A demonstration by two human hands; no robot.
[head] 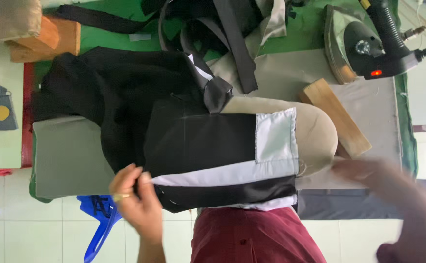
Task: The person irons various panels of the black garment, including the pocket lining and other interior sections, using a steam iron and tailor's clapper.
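A black garment [198, 141] with pale grey and white panels [274, 136] is draped over a beige padded pressing form [320, 131]. My left hand [137, 202], with a ring on one finger, pinches the garment's near left edge where a white strip meets the black cloth. My right hand [393, 195] is blurred at the lower right, just past the rounded end of the form. Its fingers are stretched out and hold nothing. More black cloth and straps [232, 44] are heaped at the back.
A steam iron [364, 46] stands at the back right on the grey pad, with a wooden block [334, 117] beside it. Wooden blocks [52, 36] sit at the back left. A blue plastic stool [98, 219] is under the table's near edge.
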